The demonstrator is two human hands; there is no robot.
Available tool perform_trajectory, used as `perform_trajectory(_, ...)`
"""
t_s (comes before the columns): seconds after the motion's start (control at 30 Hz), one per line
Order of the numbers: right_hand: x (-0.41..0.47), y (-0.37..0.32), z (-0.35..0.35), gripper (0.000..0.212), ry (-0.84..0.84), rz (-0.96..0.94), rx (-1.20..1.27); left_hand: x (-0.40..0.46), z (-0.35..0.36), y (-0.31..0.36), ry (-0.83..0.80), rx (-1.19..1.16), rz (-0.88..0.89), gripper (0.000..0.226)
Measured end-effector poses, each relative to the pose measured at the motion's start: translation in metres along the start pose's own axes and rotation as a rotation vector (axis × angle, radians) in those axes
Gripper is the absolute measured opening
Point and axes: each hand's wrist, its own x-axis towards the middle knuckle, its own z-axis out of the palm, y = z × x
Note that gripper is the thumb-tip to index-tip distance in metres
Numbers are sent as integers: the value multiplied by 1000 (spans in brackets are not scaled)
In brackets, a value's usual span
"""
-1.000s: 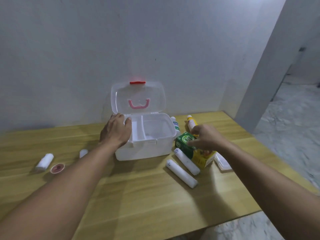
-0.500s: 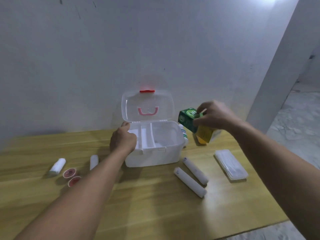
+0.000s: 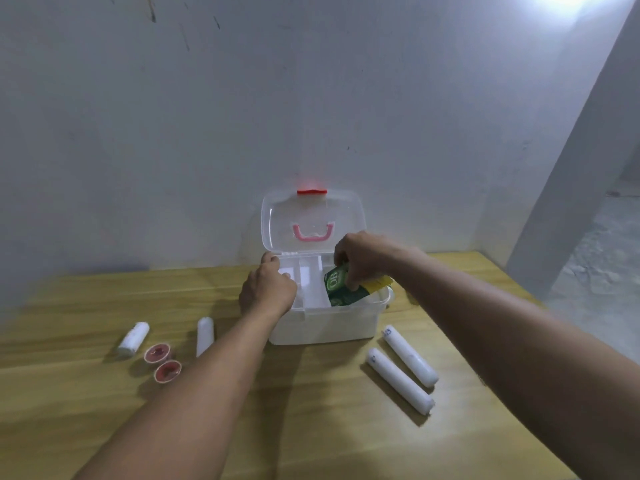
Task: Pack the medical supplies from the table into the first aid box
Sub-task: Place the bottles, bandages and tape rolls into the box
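Observation:
The white first aid box point(image 3: 322, 327) stands on the wooden table point(image 3: 311, 427) with its clear lid point(image 3: 277, 216) upright. My left hand point(image 3: 266, 292) rests on the box's left rim, gripping it. My right hand point(image 3: 360, 258) holds a green and yellow carton point(image 3: 341, 289) tilted into the box's right compartment. Two long white rolls point(image 3: 400, 386) point(image 3: 410, 355) lie right of the box. Left of it lie a short white roll point(image 3: 133, 338), another white roll point(image 3: 204, 336) and two small red-topped cups point(image 3: 157, 353) point(image 3: 168, 371).
A grey wall rises right behind the box. The table's right edge runs diagonally beside my right forearm, with a stone floor point(image 3: 595, 278) beyond it. A white pillar point(image 3: 571, 188) stands at the right.
My right hand carried the green and yellow carton from the air right of the box down into the right compartment. The left hand stayed on the box rim. The camera tilted.

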Motion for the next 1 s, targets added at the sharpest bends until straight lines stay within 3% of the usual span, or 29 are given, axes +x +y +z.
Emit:
perform_trajectory(0.3, 2, 9, 10, 68, 57, -61, -25, 2, 2, -1, 6, 25, 14, 45)
perform_trajectory(0.4, -3, 18, 3, 61, 81, -46, -109, 2, 2, -1, 1, 20, 18, 45)
perform_trajectory(0.7, -6, 20, 1, 71, 53, -33, 93, 0, 0, -1, 4, 23, 29, 43)
perform_trajectory(1.0, 5, 8, 36, 48, 8, 12, 64, -3, -1, 3, 12, 30, 31, 43)
